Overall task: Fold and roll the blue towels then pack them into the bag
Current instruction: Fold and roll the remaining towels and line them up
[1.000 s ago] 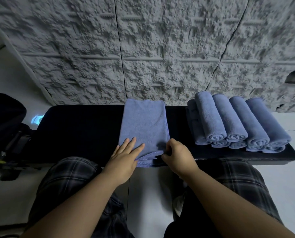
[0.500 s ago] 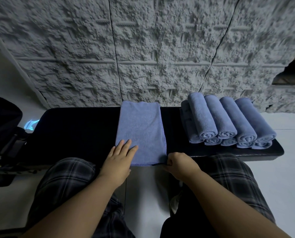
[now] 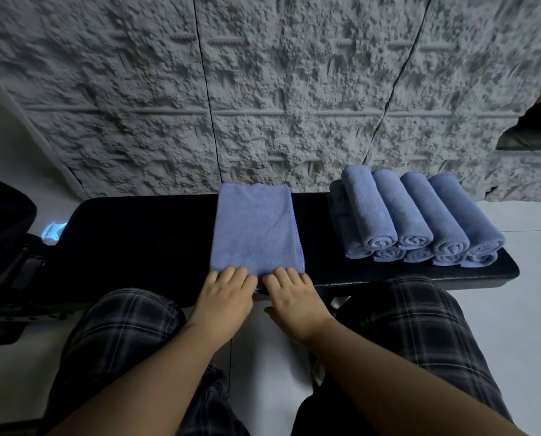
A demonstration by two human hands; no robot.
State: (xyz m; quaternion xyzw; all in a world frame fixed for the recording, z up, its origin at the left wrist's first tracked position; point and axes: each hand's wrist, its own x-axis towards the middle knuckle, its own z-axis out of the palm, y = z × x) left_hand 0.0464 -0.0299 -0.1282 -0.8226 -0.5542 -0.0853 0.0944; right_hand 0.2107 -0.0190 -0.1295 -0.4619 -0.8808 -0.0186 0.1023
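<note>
A blue towel, folded into a long strip, lies across the black padded bench in the middle of the view. My left hand and my right hand sit side by side at its near edge, fingers curled over the hem and gripping it. The near hem is hidden under my fingers. Several rolled blue towels are stacked in two layers on the right end of the bench. A dark bag-like shape stands at the far left; I cannot see whether it is open.
A rough grey textured wall rises right behind the bench. My knees in plaid shorts are close under the bench's front edge. Dark gear and a small pale blue object lie at the left. Pale floor shows at the right.
My right hand left the towel's right corner and moved inward beside my left hand. The left fingers, flat on the towel before, now curl over the near edge.
</note>
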